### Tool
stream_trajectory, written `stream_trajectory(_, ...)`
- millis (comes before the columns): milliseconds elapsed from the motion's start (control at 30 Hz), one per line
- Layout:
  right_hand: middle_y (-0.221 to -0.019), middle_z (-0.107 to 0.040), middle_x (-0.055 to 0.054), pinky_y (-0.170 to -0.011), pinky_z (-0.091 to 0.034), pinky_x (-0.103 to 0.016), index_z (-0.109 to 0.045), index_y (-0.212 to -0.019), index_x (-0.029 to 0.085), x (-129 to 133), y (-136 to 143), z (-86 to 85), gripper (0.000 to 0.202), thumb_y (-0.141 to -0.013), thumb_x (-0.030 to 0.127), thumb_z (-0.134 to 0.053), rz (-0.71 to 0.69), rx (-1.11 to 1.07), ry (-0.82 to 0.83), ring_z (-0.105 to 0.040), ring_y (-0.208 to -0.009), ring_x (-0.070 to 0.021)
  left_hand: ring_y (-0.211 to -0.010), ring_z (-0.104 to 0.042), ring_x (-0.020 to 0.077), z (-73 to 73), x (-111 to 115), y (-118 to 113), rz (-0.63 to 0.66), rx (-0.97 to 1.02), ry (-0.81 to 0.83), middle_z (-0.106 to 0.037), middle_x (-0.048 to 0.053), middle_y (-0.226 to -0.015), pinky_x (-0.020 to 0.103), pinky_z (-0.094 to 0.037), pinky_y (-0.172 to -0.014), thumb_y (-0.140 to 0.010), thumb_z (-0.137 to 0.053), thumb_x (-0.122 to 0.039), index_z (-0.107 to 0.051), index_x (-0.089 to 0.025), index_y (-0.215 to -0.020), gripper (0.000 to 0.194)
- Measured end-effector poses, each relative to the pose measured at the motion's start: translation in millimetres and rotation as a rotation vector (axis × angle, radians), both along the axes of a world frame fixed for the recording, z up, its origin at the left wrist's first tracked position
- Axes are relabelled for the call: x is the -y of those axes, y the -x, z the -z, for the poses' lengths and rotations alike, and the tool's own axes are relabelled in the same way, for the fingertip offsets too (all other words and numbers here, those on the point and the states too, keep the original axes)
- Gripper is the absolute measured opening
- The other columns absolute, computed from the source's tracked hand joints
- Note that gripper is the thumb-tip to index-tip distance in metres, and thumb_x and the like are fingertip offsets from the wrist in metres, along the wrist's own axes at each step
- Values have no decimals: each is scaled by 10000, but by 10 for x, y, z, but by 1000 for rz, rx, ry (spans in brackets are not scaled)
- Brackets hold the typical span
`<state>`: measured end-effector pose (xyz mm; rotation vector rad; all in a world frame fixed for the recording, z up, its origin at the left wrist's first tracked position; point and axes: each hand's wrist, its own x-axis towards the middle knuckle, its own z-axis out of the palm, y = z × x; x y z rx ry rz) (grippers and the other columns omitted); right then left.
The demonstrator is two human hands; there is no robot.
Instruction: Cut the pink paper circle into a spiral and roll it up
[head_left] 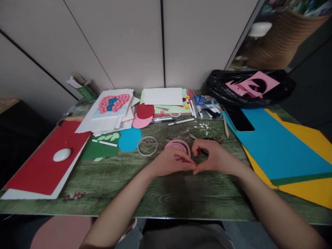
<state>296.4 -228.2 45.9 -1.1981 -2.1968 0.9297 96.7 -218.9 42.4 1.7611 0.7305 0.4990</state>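
Note:
My left hand point(176, 162) is closed, its thumb and forefinger pinched together at the tips. My right hand point(216, 157) meets it there: its thumb presses at the left fingertips while its forefinger curls above. Whatever lies between the fingertips is too small to make out. Just behind my left hand is a pink paper spiral point(181, 142), cut in rings and partly covered by the hand. Dark-handled scissors point(192, 136) lie behind my right hand, mostly hidden by it.
Left of my hands are a tape roll point(147, 146), a blue paper circle point(130, 140) and red paper point(46, 162) under a white mouse point(62, 155). A pencil point(225, 126), phone point(240, 119) and blue sheets point(282, 145) lie right. White scissors point(174, 111) rest farther back.

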Motion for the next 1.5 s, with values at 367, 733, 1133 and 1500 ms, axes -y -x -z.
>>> stream_trajectory(367,-686,-484,39,-579,-345,-239,-442,-693,208,-36,1,32,253,-652,226,-691,179,-4,-208,-453,-629,-115,-820,-632,152,24,-19,-27,-166,41,-75,-705,42,-859,284,-489,-790,-716,-684,-313,-723,-201,-847,177)
stream_trajectory(733,-704,-498,35,-643,-310,-259,-442,-689,206,-37,25,88,232,-676,213,-673,145,89,-274,-457,-681,-132,-876,-616,171,109,-5,-87,-176,12,-107,-702,56,-893,307,-475,-838,-723,-676,-342,-718,-181,-882,230)
stream_trajectory(1133,-699,-531,19,-693,-301,-298,-446,-691,203,-11,4,100,316,-773,453,-621,16,167,-537,-480,-683,-139,-784,-622,158,162,-23,-64,-134,54,31,-700,68,-831,258,-479,-721,-751,-646,-325,-724,-146,-803,202)
stream_trajectory(1500,-645,-520,25,-676,-300,-304,-416,-670,203,-12,4,160,300,-792,389,-618,-20,188,-717,-463,-644,-130,-750,-626,155,69,23,-93,-199,2,-200,-705,56,-770,263,-480,-746,-740,-616,-235,-703,-149,-732,123)
